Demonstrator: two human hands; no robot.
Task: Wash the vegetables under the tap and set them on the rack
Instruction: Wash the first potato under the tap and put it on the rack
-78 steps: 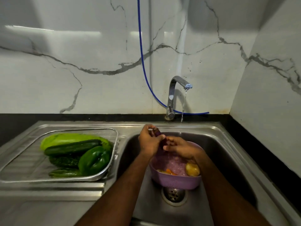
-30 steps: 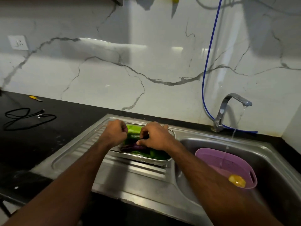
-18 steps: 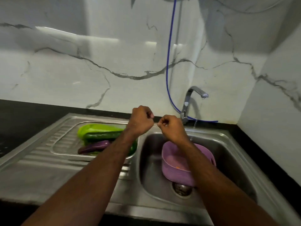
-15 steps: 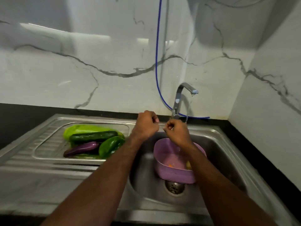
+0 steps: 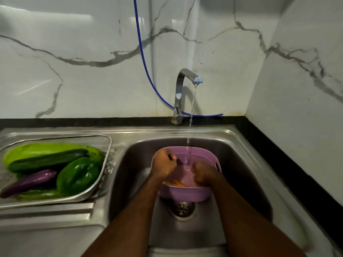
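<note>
Orange vegetable (image 5: 176, 183) half hidden in the purple colander (image 5: 185, 193) at sink (image 5: 241, 164) centre, under the tap (image 5: 182, 89). Left hand (image 5: 164, 166) and right hand (image 5: 203, 175) fisted over it; contents, if any, unseen. Aubergine (image 5: 29, 182), pepper (image 5: 78, 176), cucumber (image 5: 46, 160) on the rack (image 5: 104, 175), left edge cropped.

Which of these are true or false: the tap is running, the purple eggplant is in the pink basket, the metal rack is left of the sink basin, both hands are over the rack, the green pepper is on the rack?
1. The tap is running. True: a stream falls into the pink basket.
2. The purple eggplant is in the pink basket. False: it lies on the metal rack.
3. The rack is left of the sink basin. True.
4. Both hands are over the rack. False: the left hand and right hand are at the basket.
5. The green pepper is on the rack. True.
</note>
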